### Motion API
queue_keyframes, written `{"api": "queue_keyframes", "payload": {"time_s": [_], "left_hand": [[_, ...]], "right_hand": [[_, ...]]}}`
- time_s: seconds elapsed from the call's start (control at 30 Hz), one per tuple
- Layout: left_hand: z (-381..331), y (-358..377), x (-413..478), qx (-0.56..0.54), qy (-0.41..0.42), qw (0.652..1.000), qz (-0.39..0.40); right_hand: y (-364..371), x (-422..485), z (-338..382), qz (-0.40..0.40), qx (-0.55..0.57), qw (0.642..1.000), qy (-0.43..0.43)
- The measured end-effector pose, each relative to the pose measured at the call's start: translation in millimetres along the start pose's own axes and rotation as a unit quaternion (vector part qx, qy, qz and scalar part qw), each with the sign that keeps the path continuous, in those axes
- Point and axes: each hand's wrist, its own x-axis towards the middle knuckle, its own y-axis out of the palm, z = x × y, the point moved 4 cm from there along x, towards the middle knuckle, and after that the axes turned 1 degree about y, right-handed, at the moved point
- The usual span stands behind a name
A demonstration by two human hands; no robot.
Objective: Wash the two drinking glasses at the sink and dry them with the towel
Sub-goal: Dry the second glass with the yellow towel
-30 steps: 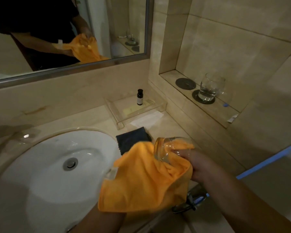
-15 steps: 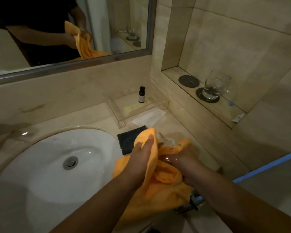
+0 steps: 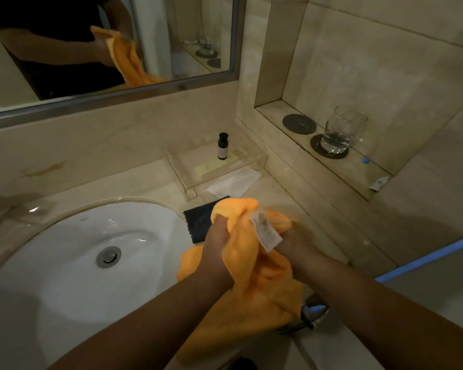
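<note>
An orange towel (image 3: pixel 251 284) is bunched between both hands over the counter, to the right of the white sink (image 3: pixel 72 263). My left hand (image 3: pixel 215 244) grips the towel from the left. My right hand (image 3: pixel 296 243) is closed at the towel's right side, where one drinking glass is wrapped and hidden under the cloth. A white label (image 3: pixel 266 232) on the towel faces up. The other drinking glass (image 3: pixel 342 129) stands upright on a dark coaster in the wall niche at the right.
A clear tray (image 3: pixel 198 180) with a small dark bottle (image 3: pixel 222 146) sits behind the sink. A dark cloth (image 3: pixel 197 222) lies on the counter by my left hand. An empty coaster (image 3: pixel 299 124) is in the niche. A metal ring (image 3: pixel 313 313) hangs below the counter edge.
The glass was bare in my right hand a second ago. My left hand has since come up and pushed the towel over it, so the glass is fully covered.
</note>
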Motion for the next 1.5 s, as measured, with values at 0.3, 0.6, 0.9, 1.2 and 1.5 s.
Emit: {"api": "queue_keyframes", "payload": {"time_s": [0.3,0.6,0.9,1.2,1.5], "left_hand": [[11.9,5.6,-10.6,-0.288,-0.31,0.886,0.191],[4.2,-1.7,-4.1,-0.302,-0.228,0.922,0.087],[-3.5,-1.0,8.8,-0.255,-0.141,0.951,0.105],[16.8,5.1,-2.9,-0.291,-0.244,0.913,0.148],[-31.9,-20.0,-1.6,-0.261,-0.117,0.957,0.04]], "right_hand": [[-11.6,5.2,16.4,-0.134,-0.336,0.882,-0.302],[-10.4,-5.0,14.6,-0.125,0.064,0.989,-0.036],[-6.3,1.9,6.2,-0.095,-0.007,0.995,-0.042],[-9.9,-13.0,45.9,-0.095,-0.393,0.874,-0.267],[2.5,-15.5,21.1,0.011,0.137,0.99,-0.024]]}}
